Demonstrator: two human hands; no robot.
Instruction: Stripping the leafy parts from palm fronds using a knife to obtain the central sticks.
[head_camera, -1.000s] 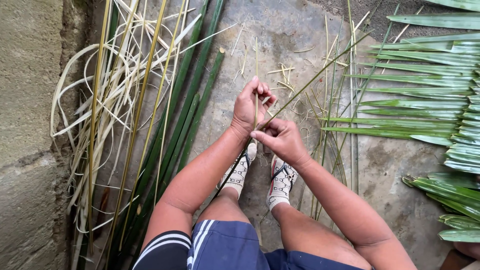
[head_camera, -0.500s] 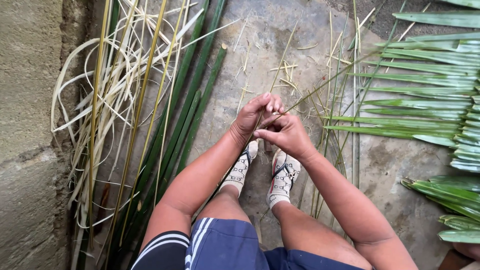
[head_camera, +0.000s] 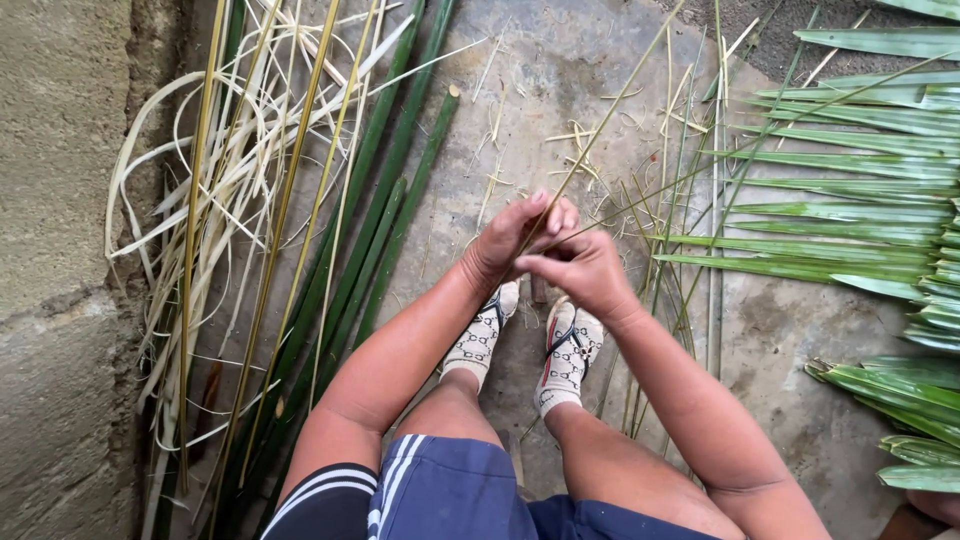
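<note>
- A thin palm leaf rib (head_camera: 600, 125) is pinched between both hands, above the middle of the concrete floor (head_camera: 560, 70); it runs from the fingers up toward the far edge.
- The left hand (head_camera: 515, 240) is closed around the lower end of the rib, fingers curled.
- The right hand (head_camera: 580, 270) touches the left one and also closes on the same rib.
- Under the hands are two feet in patterned socks (head_camera: 565, 355).
- Green stalks (head_camera: 385, 215) and pale stripped strips (head_camera: 225, 180) lie at the left side, near the wall (head_camera: 55, 200).
- Green palm leaflets (head_camera: 850, 200) lie at the right edge.
</note>
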